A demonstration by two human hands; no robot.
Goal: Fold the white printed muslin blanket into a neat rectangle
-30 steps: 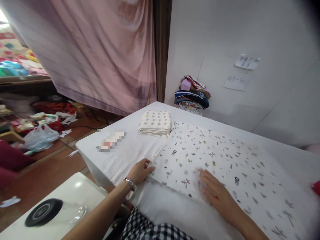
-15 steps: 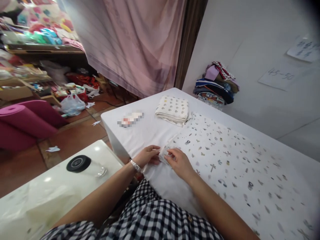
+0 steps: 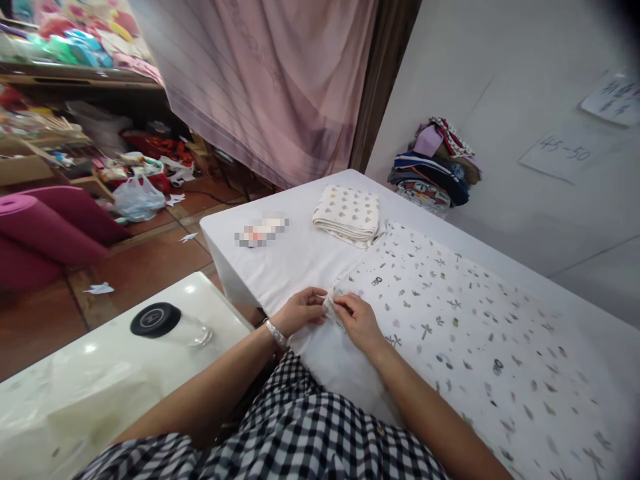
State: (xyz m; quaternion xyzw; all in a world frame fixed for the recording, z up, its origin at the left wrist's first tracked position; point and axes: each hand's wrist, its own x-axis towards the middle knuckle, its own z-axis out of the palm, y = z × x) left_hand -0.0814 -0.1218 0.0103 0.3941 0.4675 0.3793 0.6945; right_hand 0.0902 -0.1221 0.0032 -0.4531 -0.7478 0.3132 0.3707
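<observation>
The biggest thing is the white table (image 3: 280,270), and on it a palm-tree cloth (image 3: 450,320), white with lots of little printed shapes, lies spread out, running from the hands toward 3 and 4 o'clock. The step in hand looks like work on one near corner of this cloth. I think a next move calls for a light, sure pinch, so the thin-looking cloth doesn't slip or bunch up. A smaller white side table (image 3: 190,293) is at 9 o'clock from the hands. A neat folded cloth (image 3: 349,210) with gray shapes sits near 12 o'clock, just beside the far end of the big one. On the side table, at 9 o'clock, is a clear cup with a black lid (image 3: 170,325). The right hand (image 3: 357,323) has its thumb and first finger together, pinching the cloth. The left hand (image 3: 300,310) comes in from 9 o'clock with bent fingers right at the edge; I can't tell if it grips or only touches. Smallest of all is the crumpled cloth corner (image 3: 330,305), between the two hands' fingertips.
</observation>
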